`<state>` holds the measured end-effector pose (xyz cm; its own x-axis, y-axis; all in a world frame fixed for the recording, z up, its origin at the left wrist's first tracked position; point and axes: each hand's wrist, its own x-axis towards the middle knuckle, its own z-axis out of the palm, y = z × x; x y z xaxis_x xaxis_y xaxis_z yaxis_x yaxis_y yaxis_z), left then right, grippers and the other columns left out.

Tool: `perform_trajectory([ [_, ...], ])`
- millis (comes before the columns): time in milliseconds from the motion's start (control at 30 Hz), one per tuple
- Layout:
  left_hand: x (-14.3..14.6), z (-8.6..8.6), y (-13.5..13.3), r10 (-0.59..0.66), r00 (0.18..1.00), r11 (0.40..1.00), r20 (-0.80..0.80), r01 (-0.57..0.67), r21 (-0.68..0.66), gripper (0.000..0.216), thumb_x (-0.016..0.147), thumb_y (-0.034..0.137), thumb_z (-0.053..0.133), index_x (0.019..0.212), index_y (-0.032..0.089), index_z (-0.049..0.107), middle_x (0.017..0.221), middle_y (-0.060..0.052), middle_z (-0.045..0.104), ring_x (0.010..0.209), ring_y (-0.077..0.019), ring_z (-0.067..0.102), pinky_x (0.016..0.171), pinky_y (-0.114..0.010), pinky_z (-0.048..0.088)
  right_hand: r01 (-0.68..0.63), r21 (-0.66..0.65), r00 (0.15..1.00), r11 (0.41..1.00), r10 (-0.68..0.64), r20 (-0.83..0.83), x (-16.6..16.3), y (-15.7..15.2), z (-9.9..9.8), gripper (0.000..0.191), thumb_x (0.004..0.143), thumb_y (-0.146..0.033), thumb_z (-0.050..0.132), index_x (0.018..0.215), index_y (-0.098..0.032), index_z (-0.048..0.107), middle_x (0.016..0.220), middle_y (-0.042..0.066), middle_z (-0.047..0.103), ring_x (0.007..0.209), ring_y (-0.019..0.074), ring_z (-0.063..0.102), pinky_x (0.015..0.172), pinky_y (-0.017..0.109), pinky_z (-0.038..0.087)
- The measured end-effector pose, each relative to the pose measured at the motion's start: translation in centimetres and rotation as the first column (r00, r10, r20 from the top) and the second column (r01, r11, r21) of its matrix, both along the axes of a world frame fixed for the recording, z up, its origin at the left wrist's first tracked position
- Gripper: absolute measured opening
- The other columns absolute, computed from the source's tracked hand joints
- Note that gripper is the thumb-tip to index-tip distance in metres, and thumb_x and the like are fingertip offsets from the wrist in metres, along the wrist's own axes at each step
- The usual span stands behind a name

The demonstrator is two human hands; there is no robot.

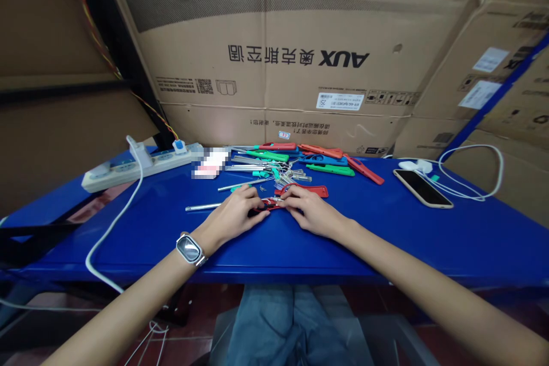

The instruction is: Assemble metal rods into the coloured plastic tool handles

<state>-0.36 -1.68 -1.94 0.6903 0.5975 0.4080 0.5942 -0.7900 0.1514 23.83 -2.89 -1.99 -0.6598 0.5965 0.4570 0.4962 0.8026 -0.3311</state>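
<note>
My left hand (239,210) pinches what looks like a red long-necked lighter (270,203) low over the blue table, thumb and fingers closed on it. A silver metal tube (203,207) sticks out to the left beyond that hand. My right hand (311,210) is closed at the lighter's right end, its fingertips around a small pale part too small to make out. Just behind the right fingers lies a red handle shell (318,190). Clear small tanks (300,175) and teal pieces (261,174) are heaped beyond both hands.
Several coloured lighter handles, among them a green one (330,170) and a red one (364,170), lie along the back. A phone (424,189) with a white cable (472,194) is at the right. A power strip (163,159) stands left, before a cardboard wall (274,23).
</note>
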Motion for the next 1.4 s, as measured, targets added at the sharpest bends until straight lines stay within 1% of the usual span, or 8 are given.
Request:
perform_trajectory([
  [233,0.3,0.0,0.0,-0.021,0.999,1.000,-0.034,0.021,-0.009,0.028,0.100,0.033,0.051,0.085,0.015,0.068,0.083,-0.005,0.057,0.084,-0.0208,0.054,0.077,-0.034,0.045,0.001,-0.050,1.000,0.999,-0.001,0.001,0.0,0.1,0.3,0.022,0.093,-0.007,0.050,0.099,-0.015,0.069,0.103,0.010,0.064,0.095,0.0191,0.064,0.087,0.033,0.053],
  [433,0.3,0.3,-0.3,-0.020,0.997,1.000,-0.070,0.021,0.010,0.029,0.101,0.033,0.048,0.088,0.015,0.067,0.084,-0.006,0.057,0.085,-0.0213,0.053,0.077,-0.035,0.045,0.050,-0.084,0.999,0.995,-0.051,0.001,0.0,0.0,0.5,0.033,0.091,-0.007,0.052,0.121,-0.016,0.061,0.112,0.011,0.066,0.105,0.0212,0.063,0.093,0.036,0.051],
  [633,0.3,0.5,-0.4,0.043,0.998,0.997,-0.053,-0.039,0.066,0.031,0.097,0.041,0.055,0.086,0.014,0.067,0.087,-0.007,0.059,0.086,-0.0230,0.051,0.079,-0.038,0.046,0.098,-0.104,0.995,0.990,-0.100,-0.017,-0.2,-0.1,0.5,0.025,0.091,-0.009,0.052,0.111,-0.015,0.065,0.102,0.010,0.066,0.091,0.0188,0.064,0.082,0.032,0.052],
  [767,0.3,0.5,-0.4,0.022,1.000,0.996,-0.014,-0.021,0.085,0.030,0.098,0.040,0.053,0.100,0.016,0.070,0.090,-0.008,0.059,0.087,-0.0230,0.051,0.078,-0.038,0.046,0.125,-0.121,0.990,0.985,-0.131,-0.048,-0.6,0.4,0.5,0.024,0.087,-0.005,0.053,0.105,-0.014,0.067,0.099,0.009,0.067,0.084,0.0165,0.063,0.077,0.030,0.051],
  [867,0.4,0.3,-0.3,-0.061,0.998,0.997,-0.012,0.061,0.045,0.029,0.101,0.036,0.048,0.109,0.019,0.070,0.093,-0.007,0.059,0.089,-0.0217,0.052,0.082,-0.037,0.047,0.158,-0.177,0.984,0.971,-0.169,-0.048,-0.9,1.0,0.7,0.021,0.086,-0.005,0.055,0.100,-0.014,0.068,0.091,0.007,0.068,0.077,0.0155,0.062,0.074,0.029,0.050],
  [1000,0.3,0.1,-0.3,-0.069,0.998,0.998,0.003,0.069,-0.002,0.029,0.101,0.036,0.048,0.108,0.020,0.071,0.093,-0.007,0.059,0.090,-0.0216,0.052,0.083,-0.037,0.048,0.170,-0.284,0.978,0.944,-0.196,-0.067,-0.9,1.6,1.3,0.020,0.086,-0.006,0.056,0.098,-0.013,0.070,0.085,0.006,0.070,0.074,0.0153,0.063,0.071,0.029,0.050],
  [1200,0.5,1.0,-0.4,0.024,0.990,1.000,0.140,-0.023,-0.007,0.025,0.098,0.037,0.052,0.106,0.019,0.068,0.095,-0.007,0.060,0.091,-0.0228,0.052,0.082,-0.038,0.047,0.128,-0.338,0.961,0.932,-0.200,-0.188,-0.4,2.0,1.7,0.019,0.087,-0.014,0.058,0.101,-0.016,0.071,0.093,0.005,0.074,0.081,0.0161,0.065,0.076,0.030,0.049],
  [1400,1.8,1.1,2.0,0.076,0.986,0.986,0.148,-0.053,-0.155,0.020,0.090,0.039,0.065,0.096,0.021,0.070,0.098,-0.006,0.059,0.096,-0.0243,0.054,0.087,-0.039,0.045,0.094,-0.387,0.942,0.917,-0.208,-0.265,0.0,2.1,1.3,0.018,0.088,-0.023,0.060,0.101,-0.016,0.070,0.095,0.005,0.073,0.079,0.0159,0.064,0.073,0.030,0.048],
])
